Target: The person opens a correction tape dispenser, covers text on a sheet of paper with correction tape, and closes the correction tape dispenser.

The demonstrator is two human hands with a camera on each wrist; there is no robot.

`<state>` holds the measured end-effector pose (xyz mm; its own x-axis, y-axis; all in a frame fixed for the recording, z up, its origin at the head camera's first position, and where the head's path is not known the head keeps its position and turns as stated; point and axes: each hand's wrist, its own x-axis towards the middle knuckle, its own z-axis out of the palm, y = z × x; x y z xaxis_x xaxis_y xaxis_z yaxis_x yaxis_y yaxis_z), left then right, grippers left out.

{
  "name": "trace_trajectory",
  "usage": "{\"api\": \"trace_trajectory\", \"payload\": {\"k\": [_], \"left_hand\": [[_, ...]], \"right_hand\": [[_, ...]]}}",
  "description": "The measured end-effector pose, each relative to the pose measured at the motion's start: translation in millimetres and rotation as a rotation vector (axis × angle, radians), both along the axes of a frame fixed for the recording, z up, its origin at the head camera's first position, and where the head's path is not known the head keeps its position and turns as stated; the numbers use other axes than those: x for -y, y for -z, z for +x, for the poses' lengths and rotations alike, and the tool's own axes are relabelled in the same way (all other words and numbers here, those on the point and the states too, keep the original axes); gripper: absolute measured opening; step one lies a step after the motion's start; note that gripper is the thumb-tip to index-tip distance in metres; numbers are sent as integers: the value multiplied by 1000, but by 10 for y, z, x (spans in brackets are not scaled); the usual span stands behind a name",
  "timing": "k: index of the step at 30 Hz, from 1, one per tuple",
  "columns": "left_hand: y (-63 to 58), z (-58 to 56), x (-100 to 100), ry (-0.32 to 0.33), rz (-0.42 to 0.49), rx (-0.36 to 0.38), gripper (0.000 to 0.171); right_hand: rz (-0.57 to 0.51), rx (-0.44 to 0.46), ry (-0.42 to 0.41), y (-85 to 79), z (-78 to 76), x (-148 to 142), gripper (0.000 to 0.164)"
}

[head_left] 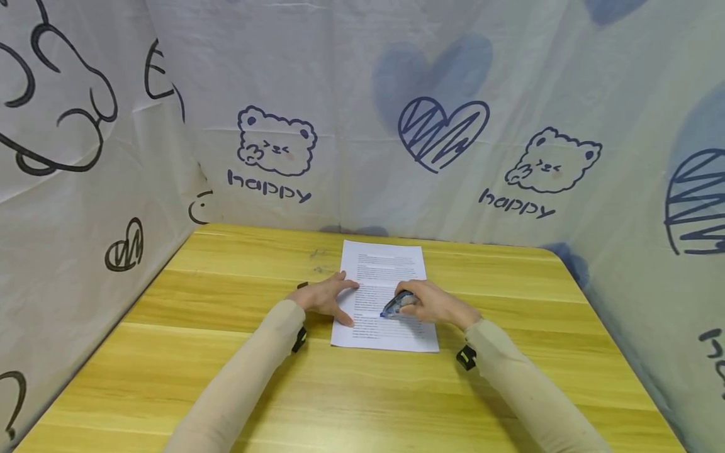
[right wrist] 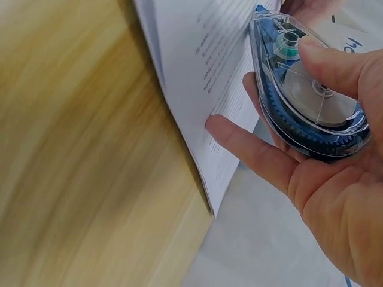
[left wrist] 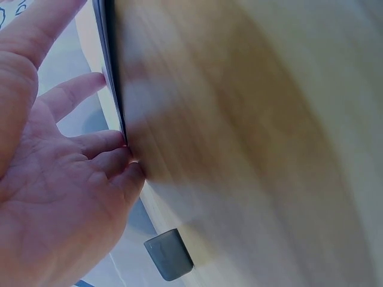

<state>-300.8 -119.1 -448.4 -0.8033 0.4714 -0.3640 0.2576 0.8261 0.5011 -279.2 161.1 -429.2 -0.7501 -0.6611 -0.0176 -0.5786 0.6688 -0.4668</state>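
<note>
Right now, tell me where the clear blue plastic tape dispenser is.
In the head view, the dispenser is just right of centre, gripped by the right hand over the white rectangular printed paper, to the right of the left hand.

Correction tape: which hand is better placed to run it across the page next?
Probably right: the right hand grips the correction tape, tip toward the paper, while the left hand lies at the paper's left edge.

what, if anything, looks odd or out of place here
Faint dark smudges on the tabletop, just left of the paper near its far end; they look like stray marks, not wood grain.
</note>
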Motion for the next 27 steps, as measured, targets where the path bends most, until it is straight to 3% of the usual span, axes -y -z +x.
{"api": "trace_trajectory", "payload": {"k": [27], "left_hand": [[-7,7,-2,15,0,-14,93]], "right_hand": [[16,-11,25,7,1,-147,18]]}}
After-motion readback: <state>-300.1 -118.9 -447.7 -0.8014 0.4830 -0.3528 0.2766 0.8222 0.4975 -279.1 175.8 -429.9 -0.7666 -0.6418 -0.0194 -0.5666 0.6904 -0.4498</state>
